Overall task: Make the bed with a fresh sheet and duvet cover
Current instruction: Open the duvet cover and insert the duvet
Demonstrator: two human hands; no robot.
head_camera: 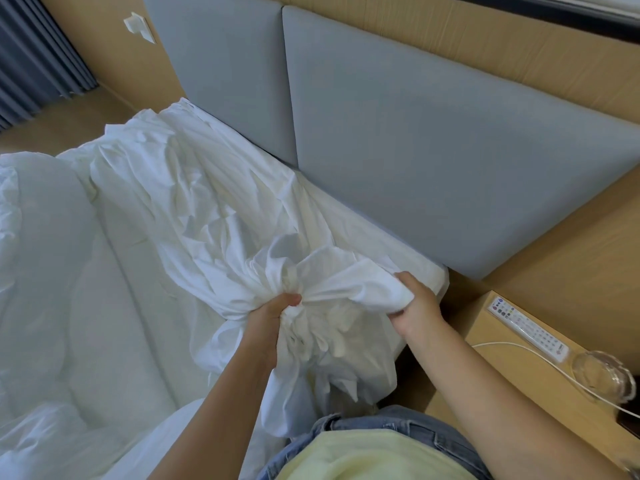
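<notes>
Sheet [207,209] lies on mattress [121,306] before headboard [415,150]; nightstand [519,341] to right.

Grey padded headboard [415,150] against a pale wood wall [450,26].
The headboard's two panels span 12 to 3 o'clock. A dark blue curtain [31,53] hangs at 10 o'clock, a white switch [140,26] at 11. At 4 o'clock, a wooden bedside table [512,377] carries a remote [528,329] and a glass dish [601,375].

Remote control [528,331] labels too small; nothing legible.
</notes>
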